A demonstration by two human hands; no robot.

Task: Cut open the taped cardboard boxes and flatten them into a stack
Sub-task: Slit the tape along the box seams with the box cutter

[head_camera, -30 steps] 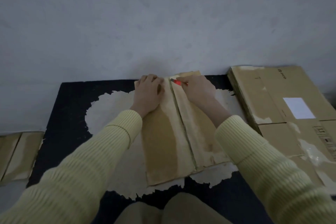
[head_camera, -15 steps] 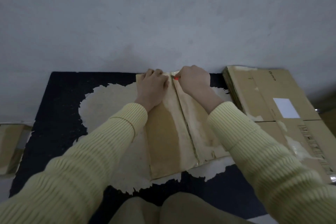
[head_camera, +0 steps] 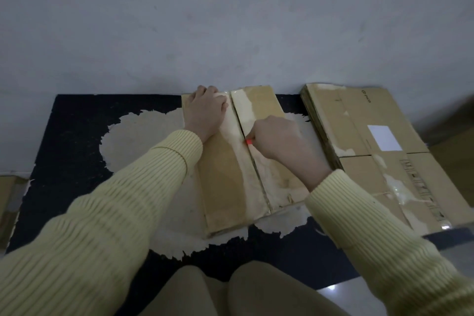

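The right hand, just right of the middle of the frame, has its fingers curled tight round a red cutter. Only a small red bit of it sticks out on the hand's left side. That red tip sits on the taped middle line of the cardboard box, about halfway along it. The wrist slants down and to the right into a yellow sleeve.

The left hand lies on the far left part of the box top, above and to the left of the right hand. Its palm presses down, and its fingers bend over the far edge of the box and grip it. Its arm, in the same yellow knit, runs down to the lower left corner.

The box lies in the middle of the frame on a black mat. The mat has a big pale worn patch with ragged edges under and around the box. To the right, just beside the box, is a stack of flat boxes with a white label on top. More cardboard peeks in at the left edge. A plain grey wall fills the upper half. The person's knees show at the bottom, and a shiny bit of floor shows at the lower right.
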